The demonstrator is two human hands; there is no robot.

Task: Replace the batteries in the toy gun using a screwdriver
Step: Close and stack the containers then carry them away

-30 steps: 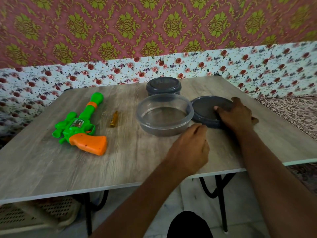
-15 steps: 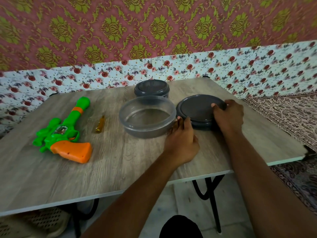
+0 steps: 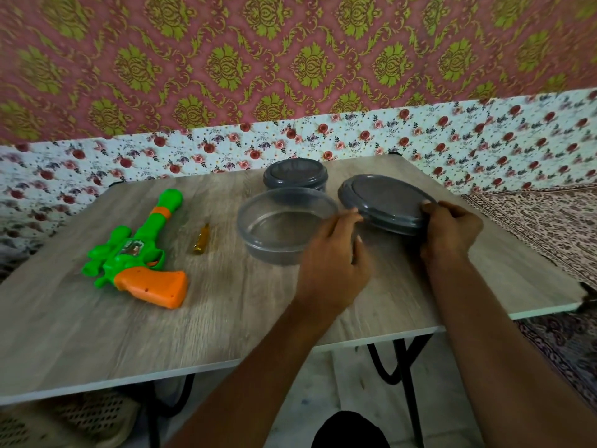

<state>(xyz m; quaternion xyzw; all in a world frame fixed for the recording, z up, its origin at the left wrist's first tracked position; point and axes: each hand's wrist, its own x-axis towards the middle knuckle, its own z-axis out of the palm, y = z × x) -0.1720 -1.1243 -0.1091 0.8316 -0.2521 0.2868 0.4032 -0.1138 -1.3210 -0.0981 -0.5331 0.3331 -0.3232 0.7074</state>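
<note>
A green and orange toy gun point(image 3: 139, 253) lies on the left of the wooden table point(image 3: 226, 318), barrel pointing away from me. Just right of it is a small screwdriver point(image 3: 201, 239) with a yellow handle. Neither hand touches them. Further right, my right hand point(image 3: 452, 231) grips the right edge of a round grey lid point(image 3: 384, 198). The lid is tilted, its near side raised off the table. My left hand point(image 3: 332, 266) holds the lid's left edge with its fingertips, beside an open clear container point(image 3: 258, 208).
A second, smaller container point(image 3: 295, 173) with a grey lid stands closed behind the open one. A patterned rug point(image 3: 533, 221) covers the floor to the right. A white lattice basket point(image 3: 80, 418) sits under the table's left side. Patterned walls rise behind the table.
My left hand has lifted off the table and reached the lid's left edge. My right hand has closed on the right edge, and the lid has tilted up from lying flat.
</note>
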